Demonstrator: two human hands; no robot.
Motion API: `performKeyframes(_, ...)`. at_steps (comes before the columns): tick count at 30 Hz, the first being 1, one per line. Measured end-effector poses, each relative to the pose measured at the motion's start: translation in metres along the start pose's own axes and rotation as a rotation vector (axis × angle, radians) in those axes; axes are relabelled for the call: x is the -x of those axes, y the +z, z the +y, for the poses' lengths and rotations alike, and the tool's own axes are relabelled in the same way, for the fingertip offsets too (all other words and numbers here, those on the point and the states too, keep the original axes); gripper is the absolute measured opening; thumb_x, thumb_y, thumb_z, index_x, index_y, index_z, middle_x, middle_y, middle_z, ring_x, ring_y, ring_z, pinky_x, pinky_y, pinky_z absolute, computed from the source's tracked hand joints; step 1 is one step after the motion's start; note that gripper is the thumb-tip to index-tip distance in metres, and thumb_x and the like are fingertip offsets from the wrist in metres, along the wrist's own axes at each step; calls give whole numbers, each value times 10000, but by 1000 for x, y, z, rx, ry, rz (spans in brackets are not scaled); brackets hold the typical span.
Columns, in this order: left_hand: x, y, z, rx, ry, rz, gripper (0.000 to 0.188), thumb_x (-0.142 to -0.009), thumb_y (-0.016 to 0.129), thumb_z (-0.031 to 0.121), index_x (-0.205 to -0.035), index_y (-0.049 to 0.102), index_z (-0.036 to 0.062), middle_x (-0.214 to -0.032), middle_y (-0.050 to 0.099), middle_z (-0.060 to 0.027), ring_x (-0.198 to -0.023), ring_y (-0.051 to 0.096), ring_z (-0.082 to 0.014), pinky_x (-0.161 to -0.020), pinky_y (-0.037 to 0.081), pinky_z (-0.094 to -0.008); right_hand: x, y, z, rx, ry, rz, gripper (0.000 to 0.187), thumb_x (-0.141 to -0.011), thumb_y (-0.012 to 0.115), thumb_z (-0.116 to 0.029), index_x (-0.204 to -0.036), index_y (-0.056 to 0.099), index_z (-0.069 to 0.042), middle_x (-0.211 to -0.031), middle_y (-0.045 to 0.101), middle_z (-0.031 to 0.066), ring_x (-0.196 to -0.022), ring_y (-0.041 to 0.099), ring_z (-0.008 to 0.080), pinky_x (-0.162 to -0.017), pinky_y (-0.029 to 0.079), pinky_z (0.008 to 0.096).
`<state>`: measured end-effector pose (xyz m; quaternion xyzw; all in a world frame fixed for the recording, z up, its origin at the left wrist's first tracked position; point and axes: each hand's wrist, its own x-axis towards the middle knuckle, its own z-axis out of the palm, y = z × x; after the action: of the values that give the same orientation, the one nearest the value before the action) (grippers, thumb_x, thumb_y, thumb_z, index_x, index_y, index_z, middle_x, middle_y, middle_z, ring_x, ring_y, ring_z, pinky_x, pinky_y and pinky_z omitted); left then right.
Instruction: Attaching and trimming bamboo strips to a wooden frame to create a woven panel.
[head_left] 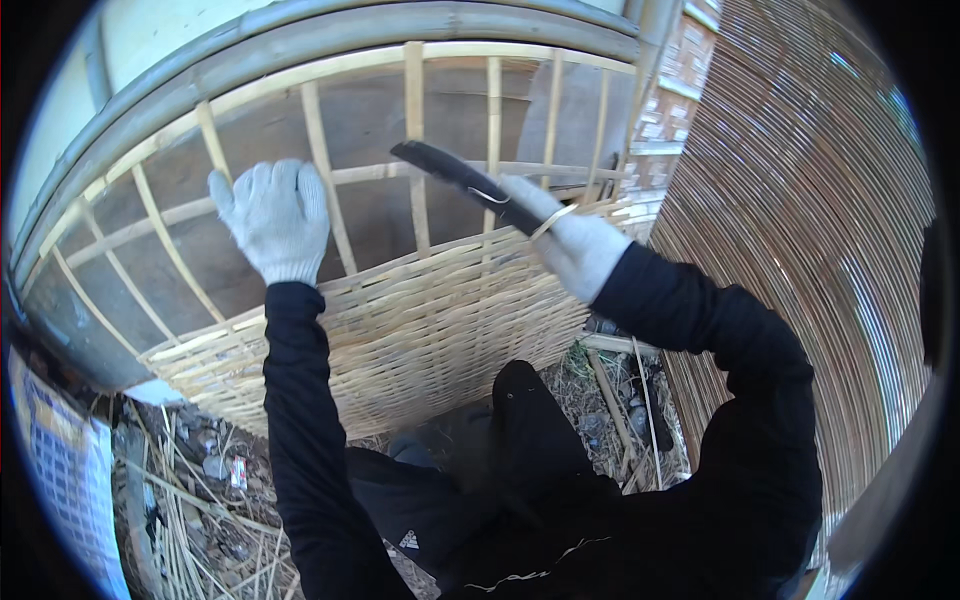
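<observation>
In front of me stands a panel of woven bamboo strips (430,320), its upper part an open lattice of pale upright slats. My left hand (272,222), in a whitish knit glove, is closed over the lattice's horizontal bamboo slat (375,172), and its curled fingertips are hidden. On the right, my gloved right hand (580,250) grips a long dark machete (460,178), which points up and left across the upright slats. A thin pale strip (553,221) crosses the machete beside that hand. The handle is mostly hidden in the glove.
Thick bamboo poles (370,38) run along the top. A tall wall of thin bamboo rods (790,220) rises on the right. Loose strips and debris (215,510) cover the ground at lower left, beside a blue checked sheet (65,450). My knee (518,385) is close below the weave.
</observation>
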<state>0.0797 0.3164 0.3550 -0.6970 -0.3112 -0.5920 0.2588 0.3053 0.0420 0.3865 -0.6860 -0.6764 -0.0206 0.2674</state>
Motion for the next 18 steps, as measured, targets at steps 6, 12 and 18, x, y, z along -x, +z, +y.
performKeyframes(6, 2, 3, 2, 37, 9, 26, 133, -958, 700, 248, -896, 748, 140, -842, 673, -50, -925, 669, -285, -1236, 315, -611, 18, 25, 7, -157, 111, 139, 636, -1050, 542, -45, -1658, 365, -99, -1141, 706, 327, -1016, 728, 466, -834, 593, 455)
performKeyframes(12, 7, 3, 3, -17, -3, -27, 109, -938, 698, 226, -886, 755, 150, -869, 694, -50, -969, 682, -287, -1244, 308, -627, 23, 14, 23, -103, 118, 178, 553, -1053, 556, -59, -1597, 453, -57, -882, 714, 265, -788, 726, 424, -700, 568, 471)
performKeyframes(18, 11, -2, -1, 6, -40, -127, 118, -920, 712, 277, -868, 715, 171, -847, 661, -61, -984, 659, -305, -1231, 309, -622, 18, 10, 22, -14, 179, -63, 543, -1065, 514, -36, -1604, 453, -28, -833, 726, 163, -744, 722, 292, -678, 541, 449)
